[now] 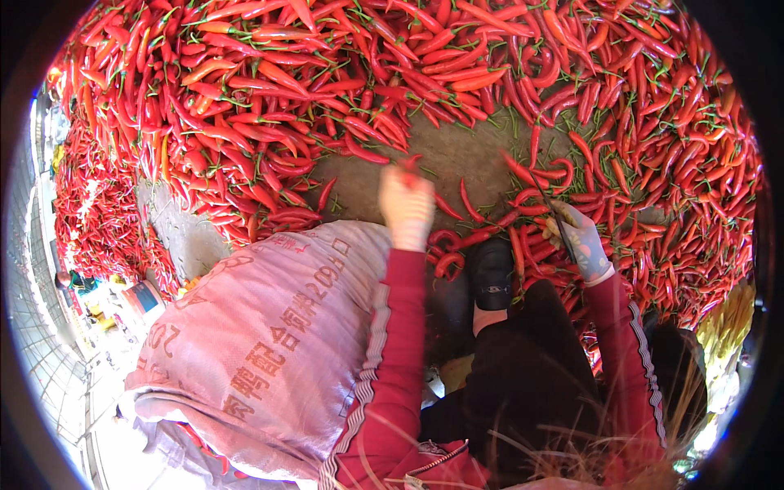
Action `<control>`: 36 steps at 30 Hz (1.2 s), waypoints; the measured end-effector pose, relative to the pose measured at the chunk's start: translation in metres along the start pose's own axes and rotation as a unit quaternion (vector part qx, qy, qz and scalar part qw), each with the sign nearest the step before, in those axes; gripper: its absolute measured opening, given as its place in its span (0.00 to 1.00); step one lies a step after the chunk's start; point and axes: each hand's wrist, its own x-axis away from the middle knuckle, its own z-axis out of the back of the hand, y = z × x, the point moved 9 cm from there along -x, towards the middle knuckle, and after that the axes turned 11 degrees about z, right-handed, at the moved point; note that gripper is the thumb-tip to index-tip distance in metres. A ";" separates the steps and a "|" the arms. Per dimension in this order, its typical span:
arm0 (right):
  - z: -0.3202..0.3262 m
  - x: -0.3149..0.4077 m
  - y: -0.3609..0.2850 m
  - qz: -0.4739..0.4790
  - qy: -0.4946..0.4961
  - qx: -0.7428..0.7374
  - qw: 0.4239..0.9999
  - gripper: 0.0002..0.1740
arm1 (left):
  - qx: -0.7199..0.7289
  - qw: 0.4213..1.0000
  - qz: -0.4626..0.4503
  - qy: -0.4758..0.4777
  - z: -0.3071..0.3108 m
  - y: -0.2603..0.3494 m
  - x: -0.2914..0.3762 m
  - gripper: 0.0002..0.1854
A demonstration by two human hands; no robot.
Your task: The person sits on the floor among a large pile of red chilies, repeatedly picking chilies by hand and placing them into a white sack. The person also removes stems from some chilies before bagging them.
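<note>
A huge heap of red chili peppers (257,110) with green stems spreads in front of me. My left hand (406,199), blurred by motion, is closed around something red that looks like a chili pepper, above the bare brown floor patch (459,153). My right hand (576,233), in a pale patterned glove, grips a thin dark tool (558,223), perhaps scissors or a blade; its exact kind is unclear. Loose chili peppers (539,245) lie just beside and below that hand. Cut green stems (508,125) are scattered over the floor patch.
A full pink woven sack (275,343) bearing writing stands left of my left forearm. My black shoe (492,275) rests among peppers. Another pepper heap (98,202) and a person (70,282) are at the far left; a yellowish sack (726,331) is at the right.
</note>
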 end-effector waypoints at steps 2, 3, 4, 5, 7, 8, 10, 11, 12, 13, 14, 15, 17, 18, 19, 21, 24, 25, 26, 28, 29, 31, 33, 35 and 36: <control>0.001 0.000 0.001 0.000 -0.003 -0.004 1.000 0.25 | -0.021 0.992 -0.054 0.110 0.057 0.004 -0.046 0.09; 0.001 0.001 0.002 -0.002 -0.002 -0.012 1.000 0.24 | -0.078 0.978 -0.102 0.164 0.077 0.012 -0.063 0.11; -0.001 0.000 0.004 -0.008 -0.003 -0.025 1.000 0.24 | -0.189 0.961 -0.108 0.169 0.082 0.013 -0.078 0.15; -0.004 -0.002 0.004 -0.005 -0.008 -0.017 1.000 0.24 | -0.283 0.923 -0.159 0.206 0.084 0.021 -0.085 0.18; -0.014 -0.004 0.005 -0.001 -0.027 -0.020 0.999 0.24 | -0.457 0.878 -0.113 0.087 0.062 0.006 -0.104 0.23; -0.018 -0.004 0.007 -0.009 -0.024 -0.014 1.000 0.24 | -0.459 0.880 -0.082 0.094 0.062 0.002 -0.101 0.23; -0.030 -0.008 0.007 -0.005 -0.034 -0.012 0.999 0.24 | -0.443 0.892 -0.039 0.084 0.055 -0.002 -0.086 0.19; -0.037 -0.009 0.007 -0.004 -0.043 -0.017 0.999 0.23 | -0.431 0.898 -0.024 0.084 0.051 -0.003 -0.076 0.17; -0.044 -0.010 0.006 -0.004 -0.054 -0.020 0.998 0.22 | -0.415 0.909 -0.001 0.030 0.041 -0.010 -0.067 0.16; -0.049 -0.012 0.005 -0.002 -0.064 -0.022 0.998 0.22 | -0.396 0.918 0.012 0.007 0.035 -0.014 -0.058 0.15; -0.054 -0.013 -0.001 0.024 -0.076 -0.012 0.997 0.21 | -0.390 0.918 -0.001 -0.069 0.019 -0.019 -0.046 0.16; -0.057 -0.012 -0.002 0.025 -0.084 0.002 0.996 0.21 | -0.384 0.915 -0.024 -0.122 0.008 -0.021 -0.035 0.17; -0.056 -0.011 -0.010 0.056 -0.092 0.042 0.993 0.21 | -0.168 0.983 0.002 -0.071 0.020 -0.021 -0.038 0.15; -0.052 -0.010 -0.006 0.028 -0.083 0.038 0.995 0.21 | -0.089 0.996 0.014 -0.012 0.031 -0.023 -0.048 0.14; -0.047 -0.009 -0.004 0.013 -0.081 0.039 0.996 0.21 | -0.006 0.998 0.037 0.043 0.040 -0.028 -0.058 0.13; -0.041 -0.007 0.001 -0.007 -0.075 0.015 0.997 0.22 | 0.232 0.972 0.024 0.039 0.040 -0.028 -0.094 0.11; -0.034 -0.009 0.008 -0.013 -0.065 -0.041 0.997 0.22 | 0.014 0.990 0.119 0.081 0.020 -0.032 -0.150 0.28; -0.033 -0.009 0.011 -0.014 -0.066 -0.043 0.997 0.22 | -0.038 0.988 0.126 0.083 0.010 -0.029 -0.159 0.30; -0.029 -0.007 0.016 -0.031 -0.051 -0.039 0.997 0.22 | -0.010 0.988 0.132 0.074 0.003 -0.028 -0.163 0.29; -0.031 -0.005 0.015 -0.017 -0.065 -0.057 0.996 0.22 | 0.031 0.986 0.163 0.034 -0.013 -0.031 -0.151 0.28; -0.032 -0.003 0.014 -0.015 -0.074 -0.067 0.995 0.22 | 0.160 0.983 0.081 -0.023 -0.020 -0.022 -0.128 0.25; -0.034 -0.002 0.009 0.001 -0.102 -0.027 0.994 0.25 | 0.136 0.988 0.039 -0.061 -0.019 -0.017 -0.082 0.19; -0.038 -0.001 -0.007 0.068 -0.138 0.061 0.986 0.26 | 0.046 0.993 0.033 -0.100 -0.019 -0.025 -0.031 0.18; -0.044 -0.004 -0.007 0.047 -0.152 0.070 0.985 0.27 | 0.047 0.983 0.045 -0.169 -0.028 -0.035 0.015 0.19; -0.049 -0.005 -0.014 0.072 -0.166 0.081 0.980 0.27 | 0.026 0.977 0.073 -0.200 -0.033 -0.043 0.030 0.20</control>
